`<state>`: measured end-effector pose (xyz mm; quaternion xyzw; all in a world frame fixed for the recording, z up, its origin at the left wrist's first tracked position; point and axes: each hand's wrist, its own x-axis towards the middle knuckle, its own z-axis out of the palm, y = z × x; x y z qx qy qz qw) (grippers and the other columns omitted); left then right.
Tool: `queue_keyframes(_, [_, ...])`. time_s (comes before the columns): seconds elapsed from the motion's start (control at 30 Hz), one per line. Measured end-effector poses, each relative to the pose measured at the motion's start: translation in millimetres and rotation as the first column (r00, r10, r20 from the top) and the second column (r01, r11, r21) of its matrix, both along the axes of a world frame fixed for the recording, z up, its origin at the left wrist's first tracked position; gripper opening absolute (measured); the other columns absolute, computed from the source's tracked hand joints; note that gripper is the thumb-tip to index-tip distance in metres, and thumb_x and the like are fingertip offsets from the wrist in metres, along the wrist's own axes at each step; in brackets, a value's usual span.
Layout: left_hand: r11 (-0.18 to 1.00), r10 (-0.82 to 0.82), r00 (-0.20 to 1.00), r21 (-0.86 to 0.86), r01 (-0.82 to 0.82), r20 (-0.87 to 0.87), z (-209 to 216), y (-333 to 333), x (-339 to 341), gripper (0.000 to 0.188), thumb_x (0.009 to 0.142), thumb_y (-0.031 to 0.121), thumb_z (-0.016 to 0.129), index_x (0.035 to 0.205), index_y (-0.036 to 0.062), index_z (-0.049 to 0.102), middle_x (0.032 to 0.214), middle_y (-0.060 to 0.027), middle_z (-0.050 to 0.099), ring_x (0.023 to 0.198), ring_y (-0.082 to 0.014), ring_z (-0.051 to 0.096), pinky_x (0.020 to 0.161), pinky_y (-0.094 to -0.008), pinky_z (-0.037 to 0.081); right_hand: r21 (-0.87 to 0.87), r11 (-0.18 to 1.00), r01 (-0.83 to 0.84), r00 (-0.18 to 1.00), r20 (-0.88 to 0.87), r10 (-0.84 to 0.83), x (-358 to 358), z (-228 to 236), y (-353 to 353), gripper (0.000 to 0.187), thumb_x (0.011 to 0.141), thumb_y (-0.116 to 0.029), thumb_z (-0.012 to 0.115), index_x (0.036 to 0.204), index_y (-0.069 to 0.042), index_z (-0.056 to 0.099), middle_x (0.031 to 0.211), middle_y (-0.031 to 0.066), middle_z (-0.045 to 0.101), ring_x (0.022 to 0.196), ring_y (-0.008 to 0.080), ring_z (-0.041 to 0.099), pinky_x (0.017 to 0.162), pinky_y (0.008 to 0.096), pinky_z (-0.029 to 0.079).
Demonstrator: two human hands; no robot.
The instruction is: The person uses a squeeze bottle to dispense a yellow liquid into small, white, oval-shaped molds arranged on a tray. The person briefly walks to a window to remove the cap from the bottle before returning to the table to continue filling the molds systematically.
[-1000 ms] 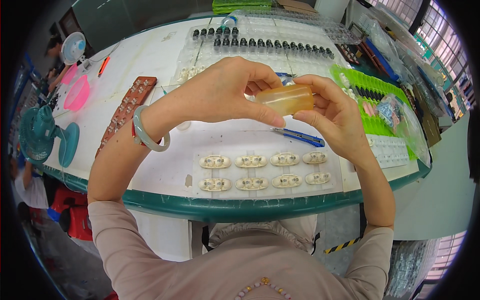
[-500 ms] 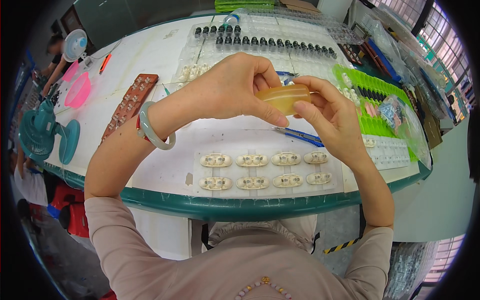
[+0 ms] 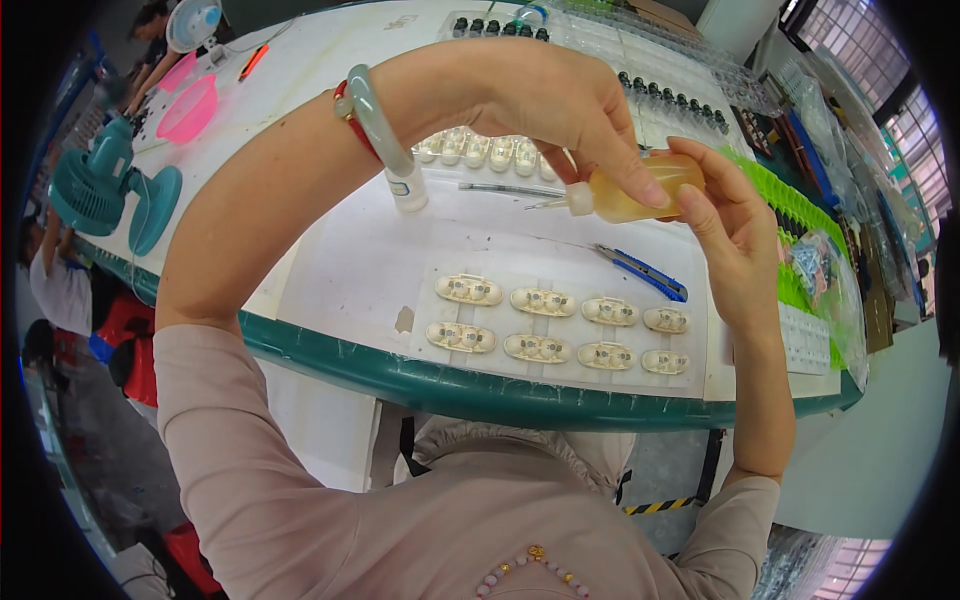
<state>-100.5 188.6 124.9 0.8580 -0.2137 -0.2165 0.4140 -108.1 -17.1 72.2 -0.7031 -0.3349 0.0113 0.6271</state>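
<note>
Both hands are closed around an amber needle-tip bottle (image 3: pixel 613 203), held up in the air above the bench (image 3: pixel 340 270). The bottle lies nearly level, its tip end pointing to the person's left and dipping slightly. Its body is a smooth, rounded, translucent cylinder, honey-yellow with paler, glossy streaks where light catches it. At the tip end sits a milky white collar (image 3: pixel 580 198), narrower than the body, and from it a thin, pale needle (image 3: pixel 545 205) sticks out over the white work surface. How full the bottle is cannot be told.

The left hand (image 3: pixel 570 105) reaches over from above, its thumb pressed along the side of the body; its other fingers are partly hidden behind. The right hand (image 3: pixel 742 225) grips the base end, thumb on the near side and fingers curled over the far side.

Just beyond the needle lies a slender grey tool (image 3: pixel 510 188). Nearer the person, a blue utility knife (image 3: pixel 640 275) rests at a slant, and below it eight cream oval housings (image 3: pixel 540 302) stand in two rows of four. A small clear bottle with a white label (image 3: pixel 408 192) stands just below the left wrist.
</note>
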Motion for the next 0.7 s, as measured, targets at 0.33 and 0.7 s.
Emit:
queue_keyframes(0.33, [0.998,0.032,0.991,-0.054,-0.025,0.132,-19.0,3.5,-8.1,0.03,0.073,0.028,0.069,0.081,0.0001,0.064,0.067,-0.0001,0.058,0.062,-0.0061,0.05,0.056,-0.0206,0.037,-0.112,0.99,0.085,0.994,-0.063,-0.092,-1.7,0.3,20.2,0.027,0.087,-0.025,0.055,0.093,0.001,0.055,0.066,-0.0004,0.054,0.052,0.003,0.043,0.045,0.0175,0.033])
queue_keyframes(0.7, [0.994,0.091,0.959,-0.077,-0.073,0.268,-25.7,23.1,-14.4,0.029,0.077,0.029,0.066,0.08,0.0006,0.065,0.064,0.0019,0.056,0.059,-0.0043,0.046,0.055,-0.02,0.036,-0.07,0.982,0.174,0.973,0.164,-0.161,11.1,-9.5,45.9,0.025,0.085,-0.025,0.058,0.081,0.0,0.056,0.056,-0.0023,0.05,0.046,0.0014,0.04,0.039,0.017,0.028])
